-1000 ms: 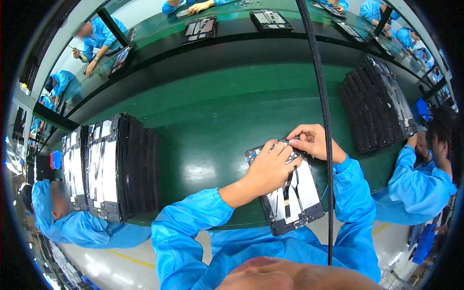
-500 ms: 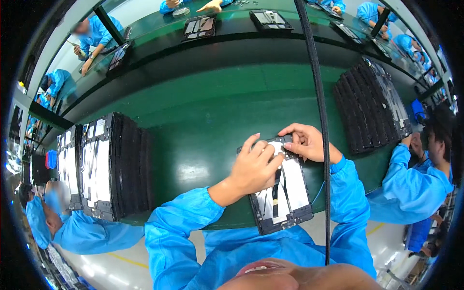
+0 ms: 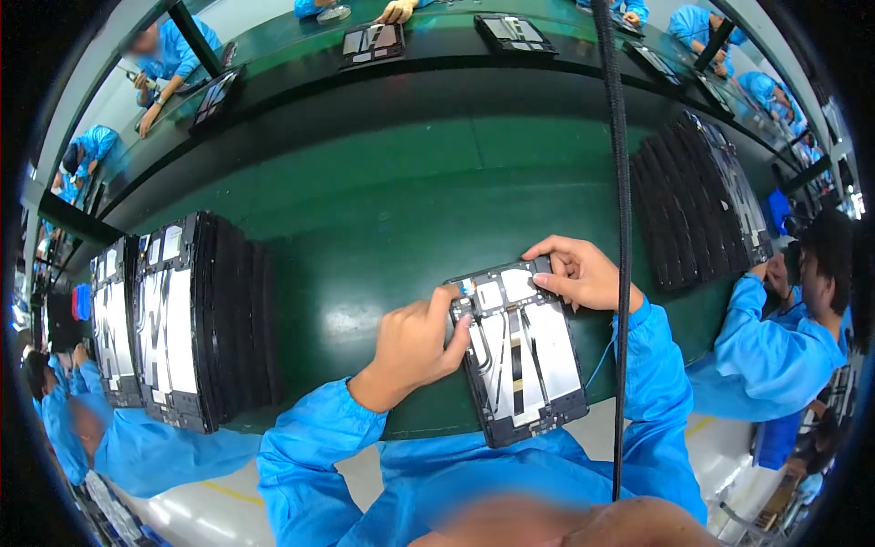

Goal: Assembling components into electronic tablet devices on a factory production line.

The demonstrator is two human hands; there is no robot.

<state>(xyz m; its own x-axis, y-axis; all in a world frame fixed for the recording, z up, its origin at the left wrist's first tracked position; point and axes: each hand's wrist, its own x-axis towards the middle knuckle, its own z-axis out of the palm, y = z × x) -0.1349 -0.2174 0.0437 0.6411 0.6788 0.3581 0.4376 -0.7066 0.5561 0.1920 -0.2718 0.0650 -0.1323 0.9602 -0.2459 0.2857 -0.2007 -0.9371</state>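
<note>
While the left hand [image 3: 407, 349] clamps the opened tablet [image 3: 552, 346] by its left edge, thumb against fingers, the right hand [image 3: 588, 276] pinches its upper-right corner.
Tablet between both hands' fingers; green table [image 3: 365, 242] beyond them; left stack [image 3: 239, 328] and right stack [image 3: 694, 205] well apart from them.

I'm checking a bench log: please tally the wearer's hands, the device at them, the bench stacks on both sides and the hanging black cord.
Hands: 2 (left hand, right hand)
Device: 1
Stacks: 3 (far-left stack, left stack, right stack)
Cord: 1
Total: 7
</note>
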